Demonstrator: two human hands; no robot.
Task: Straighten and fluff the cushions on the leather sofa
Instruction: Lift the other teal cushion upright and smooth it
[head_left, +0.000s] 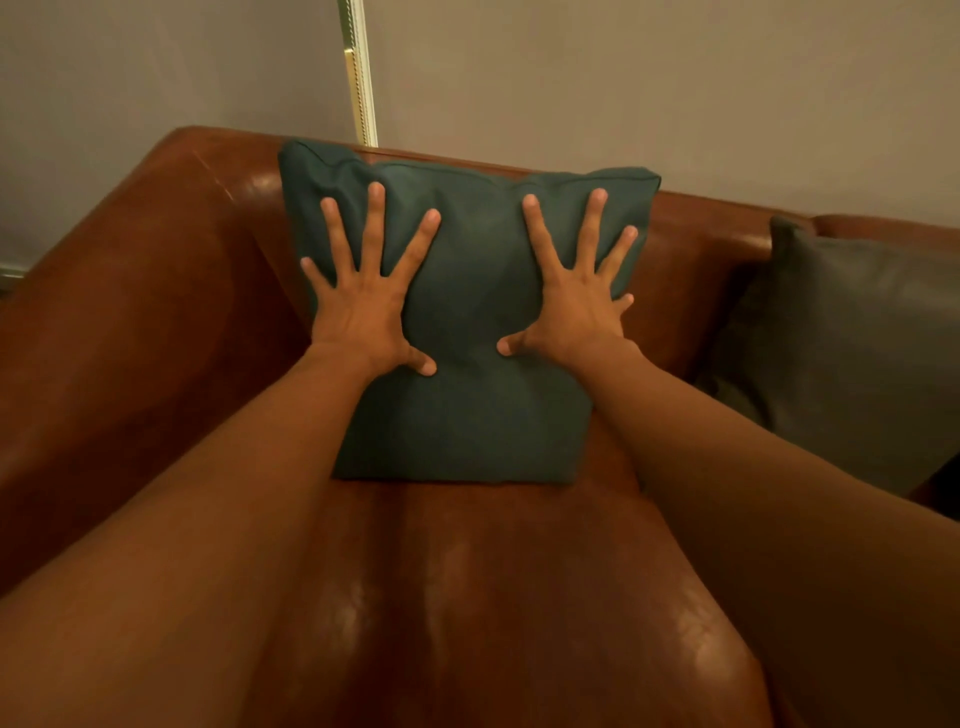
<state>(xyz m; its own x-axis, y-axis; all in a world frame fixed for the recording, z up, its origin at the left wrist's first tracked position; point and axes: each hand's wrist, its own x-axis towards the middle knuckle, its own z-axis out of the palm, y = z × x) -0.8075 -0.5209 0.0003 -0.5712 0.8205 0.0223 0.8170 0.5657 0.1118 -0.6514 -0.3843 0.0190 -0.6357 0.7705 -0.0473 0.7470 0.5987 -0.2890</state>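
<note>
Head cam: L hand (358, 306) & R hand (574, 306), fingers spread, flat on teal cushion (467, 405).

Two bare forearms enter from the lower left and lower right of the frame. The left hand (363, 306) and right hand (571, 306) have short, unpainted nails.

No text, label, brand, number or sign can be read anywhere in this view.
</note>
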